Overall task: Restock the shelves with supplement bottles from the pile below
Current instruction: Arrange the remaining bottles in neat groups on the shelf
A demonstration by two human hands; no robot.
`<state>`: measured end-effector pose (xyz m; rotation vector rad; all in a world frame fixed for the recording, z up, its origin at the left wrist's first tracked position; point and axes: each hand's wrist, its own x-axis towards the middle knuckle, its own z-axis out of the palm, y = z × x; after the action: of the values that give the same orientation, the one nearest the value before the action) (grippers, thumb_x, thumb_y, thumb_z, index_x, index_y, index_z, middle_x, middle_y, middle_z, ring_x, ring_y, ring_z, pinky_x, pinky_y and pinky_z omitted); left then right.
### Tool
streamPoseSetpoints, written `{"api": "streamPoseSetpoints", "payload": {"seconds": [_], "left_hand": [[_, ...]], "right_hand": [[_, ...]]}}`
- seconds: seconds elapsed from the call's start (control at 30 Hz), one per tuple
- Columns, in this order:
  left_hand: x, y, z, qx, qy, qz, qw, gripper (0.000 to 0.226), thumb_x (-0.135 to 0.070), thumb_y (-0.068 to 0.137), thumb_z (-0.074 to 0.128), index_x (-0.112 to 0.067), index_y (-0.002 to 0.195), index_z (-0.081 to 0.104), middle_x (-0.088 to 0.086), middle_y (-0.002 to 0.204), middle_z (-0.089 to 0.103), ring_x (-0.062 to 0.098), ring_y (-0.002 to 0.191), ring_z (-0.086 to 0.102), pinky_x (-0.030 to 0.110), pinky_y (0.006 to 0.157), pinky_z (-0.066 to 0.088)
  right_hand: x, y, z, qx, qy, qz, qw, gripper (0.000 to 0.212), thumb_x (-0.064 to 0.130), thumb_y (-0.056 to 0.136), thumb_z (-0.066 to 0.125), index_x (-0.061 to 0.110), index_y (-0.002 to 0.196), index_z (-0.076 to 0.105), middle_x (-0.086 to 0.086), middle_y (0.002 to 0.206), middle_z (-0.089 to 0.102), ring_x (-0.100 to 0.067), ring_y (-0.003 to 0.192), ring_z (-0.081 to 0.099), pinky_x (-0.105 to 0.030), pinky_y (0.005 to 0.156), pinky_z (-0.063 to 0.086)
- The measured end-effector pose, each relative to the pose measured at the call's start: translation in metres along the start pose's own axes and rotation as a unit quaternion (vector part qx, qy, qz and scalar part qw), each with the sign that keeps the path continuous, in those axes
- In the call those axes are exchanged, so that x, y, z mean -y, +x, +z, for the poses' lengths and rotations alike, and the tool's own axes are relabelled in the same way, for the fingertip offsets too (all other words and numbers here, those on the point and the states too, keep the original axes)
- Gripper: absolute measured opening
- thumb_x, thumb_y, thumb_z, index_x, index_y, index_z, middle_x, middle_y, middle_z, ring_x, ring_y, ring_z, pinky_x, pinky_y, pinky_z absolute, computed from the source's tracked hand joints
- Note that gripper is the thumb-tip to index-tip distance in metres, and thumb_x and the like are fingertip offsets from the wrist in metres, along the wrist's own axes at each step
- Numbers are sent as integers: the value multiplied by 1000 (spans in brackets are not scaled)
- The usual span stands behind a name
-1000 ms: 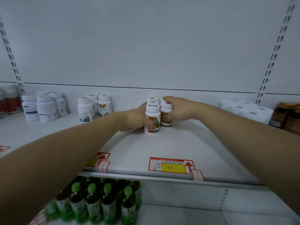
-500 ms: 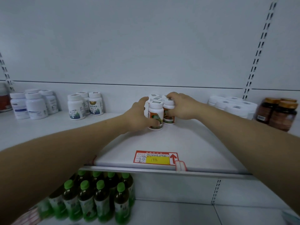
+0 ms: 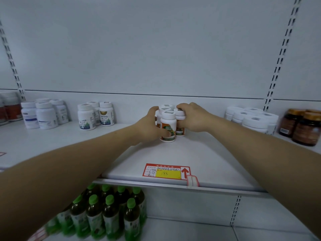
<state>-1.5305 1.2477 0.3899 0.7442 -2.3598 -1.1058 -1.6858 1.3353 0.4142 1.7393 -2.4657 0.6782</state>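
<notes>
Up on the white shelf (image 3: pixel 199 159), both hands reach to a small cluster of white supplement bottles with orange and green labels, set back near the rear wall. Her or his left hand (image 3: pixel 149 126) curls round the front bottle (image 3: pixel 168 126), thumb across its label, fingers wrapped behind. Meanwhile the right hand (image 3: pixel 193 118) grips the bottle just beside it (image 3: pixel 180 125), fingers over the cap. More bottles of the cluster (image 3: pixel 166 107) stand touching behind them. A red and yellow price tag (image 3: pixel 165 172) lies at the shelf's front edge. Farther left stand white bottles with blue labels (image 3: pixel 95 115); at right, white tubs (image 3: pixel 251 118) and brown jars (image 3: pixel 303 127). Green-capped drink bottles (image 3: pixel 107 214) fill the shelf below
</notes>
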Motion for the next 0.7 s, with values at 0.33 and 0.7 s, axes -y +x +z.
{"api": "streamPoseSetpoints", "payload": {"seconds": [0.33,0.7], "left_hand": [[-2,-3,5,-22,33,9,999,63,-18,82,71,-20,131,31,-5,115,46,16,99,54,26,78,42],[-2,-8,0,-33,40,-3,999,57,-15,84,68,-17,129,32,-3,112,46,18,97,55,28,79,43]], "right_hand": [[-5,0,-4,-6,-15,-5,1000,52,27,85,66,15,131,48,-9,124,54,-21,98,50,-29,78,41],[-5,3,-5,17,-1,27,999,46,24,84,65,14,125,48,-5,118,55,-20,94,48,-27,74,37]]}}
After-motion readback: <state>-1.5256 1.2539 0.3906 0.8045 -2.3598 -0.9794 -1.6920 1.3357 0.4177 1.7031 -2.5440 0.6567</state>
